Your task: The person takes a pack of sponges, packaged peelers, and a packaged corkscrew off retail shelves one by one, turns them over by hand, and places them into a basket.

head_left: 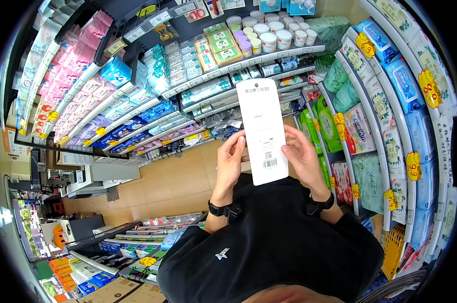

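A long white packaging card (261, 126) with a hang hole at its top is held upright in front of my chest. Its printed side faces me, with a square code and a barcode near the lower end. My left hand (232, 156) grips the card's left edge, thumb in front and fingers partly behind. On the opposite edge, my right hand (301, 154) holds it with the thumb on the front. What is on the card's far side is hidden. Black straps circle both wrists.
Shelves of white tubs (269, 41) and boxed goods stand ahead. Pink packs (77, 63) fill the left shelves. On the right are green packs (329, 123) and blue wipes packs (402, 83) with yellow price tags. Tan floor tiles (162, 182) and a low shelf lie left.
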`<move>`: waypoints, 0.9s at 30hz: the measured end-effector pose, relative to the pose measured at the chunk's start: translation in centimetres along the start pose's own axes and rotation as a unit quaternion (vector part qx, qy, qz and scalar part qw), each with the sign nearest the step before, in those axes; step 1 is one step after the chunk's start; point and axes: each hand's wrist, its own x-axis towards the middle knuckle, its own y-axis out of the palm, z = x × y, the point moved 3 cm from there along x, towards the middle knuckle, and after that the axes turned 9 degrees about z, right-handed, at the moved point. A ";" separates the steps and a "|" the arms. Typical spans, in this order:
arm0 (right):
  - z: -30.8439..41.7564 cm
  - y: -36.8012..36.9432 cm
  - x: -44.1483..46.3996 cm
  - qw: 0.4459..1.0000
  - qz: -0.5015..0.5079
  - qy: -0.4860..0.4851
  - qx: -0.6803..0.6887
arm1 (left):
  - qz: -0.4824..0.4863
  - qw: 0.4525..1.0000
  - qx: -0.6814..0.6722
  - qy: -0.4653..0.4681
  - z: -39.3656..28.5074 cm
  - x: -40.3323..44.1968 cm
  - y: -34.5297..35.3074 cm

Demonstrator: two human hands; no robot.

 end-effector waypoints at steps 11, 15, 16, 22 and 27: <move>-1.5 1.1 -0.5 0.991 0.119 0.039 -0.043 | 0.087 0.993 0.076 0.027 0.4 0.2 1.2; -2.6 1.4 -0.9 0.986 0.147 0.056 0.058 | 0.104 0.993 0.005 -0.058 1.2 0.0 2.2; -2.9 1.4 -1.0 0.980 0.159 0.072 0.100 | 0.103 0.993 0.006 -0.058 1.4 0.0 2.3; -4.2 0.0 -1.5 0.987 0.122 0.104 0.031 | 0.059 0.995 0.029 -0.071 2.6 -0.4 1.8; -6.1 -2.4 -1.6 0.995 0.069 0.076 0.011 | 0.007 0.998 0.001 -0.066 2.0 -1.5 1.5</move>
